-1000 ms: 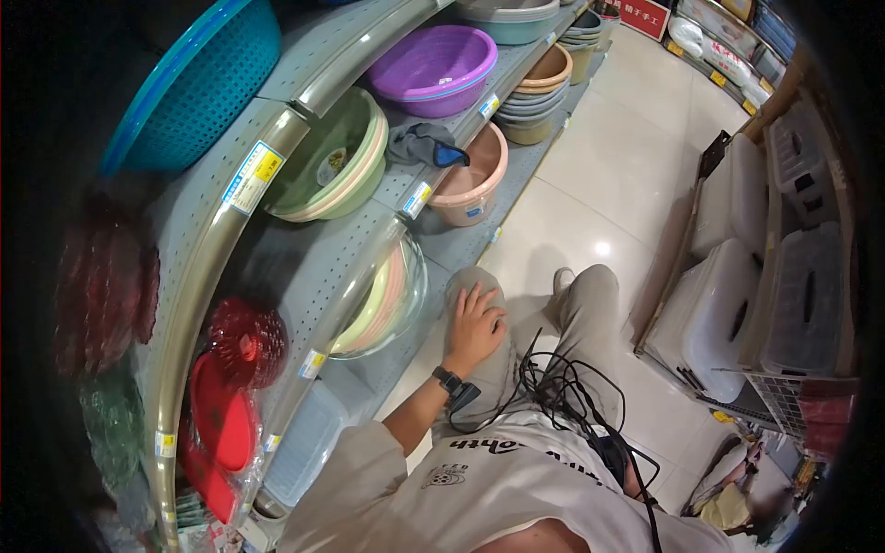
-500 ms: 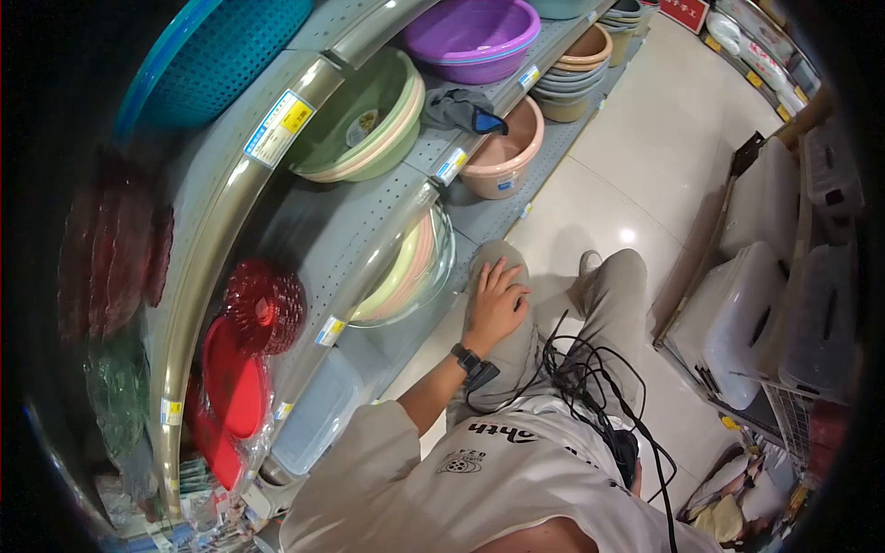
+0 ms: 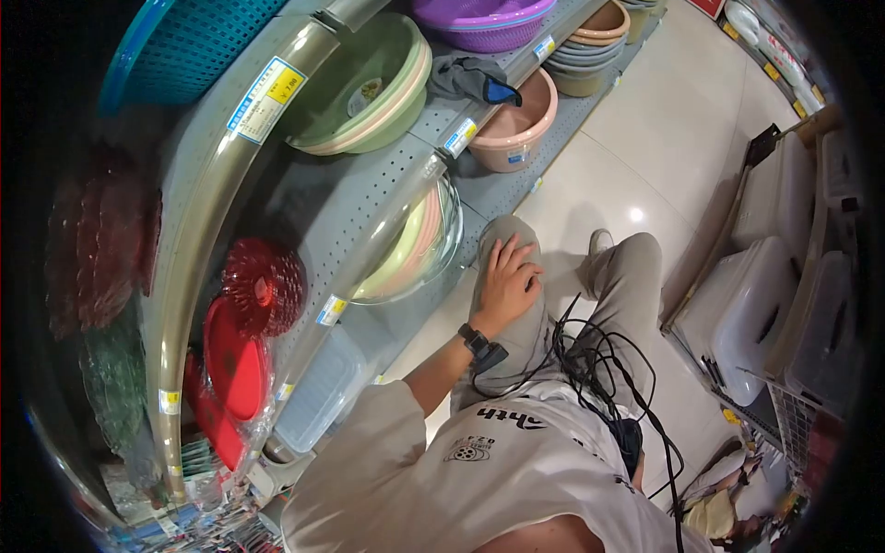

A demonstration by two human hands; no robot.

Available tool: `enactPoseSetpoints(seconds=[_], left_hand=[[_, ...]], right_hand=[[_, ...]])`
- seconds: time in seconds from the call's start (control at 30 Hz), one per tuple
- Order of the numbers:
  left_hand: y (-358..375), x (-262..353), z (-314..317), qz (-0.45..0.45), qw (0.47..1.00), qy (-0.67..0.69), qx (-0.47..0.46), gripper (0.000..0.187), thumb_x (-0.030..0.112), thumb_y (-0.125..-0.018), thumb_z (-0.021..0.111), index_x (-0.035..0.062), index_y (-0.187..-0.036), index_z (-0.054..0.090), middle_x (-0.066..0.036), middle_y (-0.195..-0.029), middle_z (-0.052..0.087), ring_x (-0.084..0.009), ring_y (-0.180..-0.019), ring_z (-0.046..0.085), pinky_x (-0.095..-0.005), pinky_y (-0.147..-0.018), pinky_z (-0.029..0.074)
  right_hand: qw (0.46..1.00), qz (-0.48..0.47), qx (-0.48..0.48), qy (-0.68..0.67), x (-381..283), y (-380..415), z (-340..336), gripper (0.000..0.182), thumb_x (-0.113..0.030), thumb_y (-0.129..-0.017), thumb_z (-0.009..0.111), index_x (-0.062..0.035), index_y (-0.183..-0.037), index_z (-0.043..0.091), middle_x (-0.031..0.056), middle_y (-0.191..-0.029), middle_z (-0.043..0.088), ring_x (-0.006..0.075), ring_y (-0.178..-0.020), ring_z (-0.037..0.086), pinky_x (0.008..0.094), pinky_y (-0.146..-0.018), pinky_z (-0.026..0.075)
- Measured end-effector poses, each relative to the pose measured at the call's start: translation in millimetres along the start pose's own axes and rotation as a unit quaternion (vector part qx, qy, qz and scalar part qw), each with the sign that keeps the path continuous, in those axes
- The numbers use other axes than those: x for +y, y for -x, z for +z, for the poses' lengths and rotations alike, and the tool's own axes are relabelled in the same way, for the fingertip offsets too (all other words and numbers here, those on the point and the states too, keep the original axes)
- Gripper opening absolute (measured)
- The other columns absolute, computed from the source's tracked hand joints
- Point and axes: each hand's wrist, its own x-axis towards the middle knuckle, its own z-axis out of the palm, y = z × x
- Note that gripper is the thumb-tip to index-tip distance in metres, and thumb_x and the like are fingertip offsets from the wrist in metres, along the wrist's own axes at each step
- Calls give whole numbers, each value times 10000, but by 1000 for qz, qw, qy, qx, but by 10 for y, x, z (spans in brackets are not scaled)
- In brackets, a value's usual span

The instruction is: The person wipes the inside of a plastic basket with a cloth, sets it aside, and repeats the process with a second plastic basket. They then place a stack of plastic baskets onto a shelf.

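My left hand (image 3: pixel 507 288) rests on my left knee, fingers spread and empty, with a black watch (image 3: pixel 481 348) on its wrist. A bundle of black cables (image 3: pixel 604 364) lies over my lap and right thigh. Beside my right hip, next to a dark object (image 3: pixel 630 442), a sliver of skin shows, perhaps part of my right hand (image 3: pixel 638 473); its fingers are hidden. A crumpled grey and blue cloth (image 3: pixel 472 81) lies on the shelf beyond my left hand, next to a pink basin (image 3: pixel 518 124).
Shelves (image 3: pixel 369 198) on the left hold green basins (image 3: pixel 383 92), a purple basket (image 3: pixel 484 28), a teal basket (image 3: pixel 189 51) and red plastic ware (image 3: pixel 237 364). On the right stand lidded clear boxes (image 3: pixel 737 313) and a wire basket (image 3: pixel 793 424). Tiled floor (image 3: pixel 636 166) runs between them.
The view has shifted slightly, so the shelf goods sit higher in the picture and my knees a little further right. My left hand stays on the knee.
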Motion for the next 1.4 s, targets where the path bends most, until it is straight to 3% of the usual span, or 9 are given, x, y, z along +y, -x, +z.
enactPoseSetpoints(seconds=[1.4], left_hand=[[-41,23,-19,-15,1000,23,-3,115,118,-823,693,152,-909,760,-60,-1379,621,-336,-1448,427,-550,-1248,249]], right_hand=[[1000,-3,-5,-2,73,262,-123,521,-415,-1063,443,-28,-1356,633,116,-1312,696,250,-1164,683,343,-1080,501]])
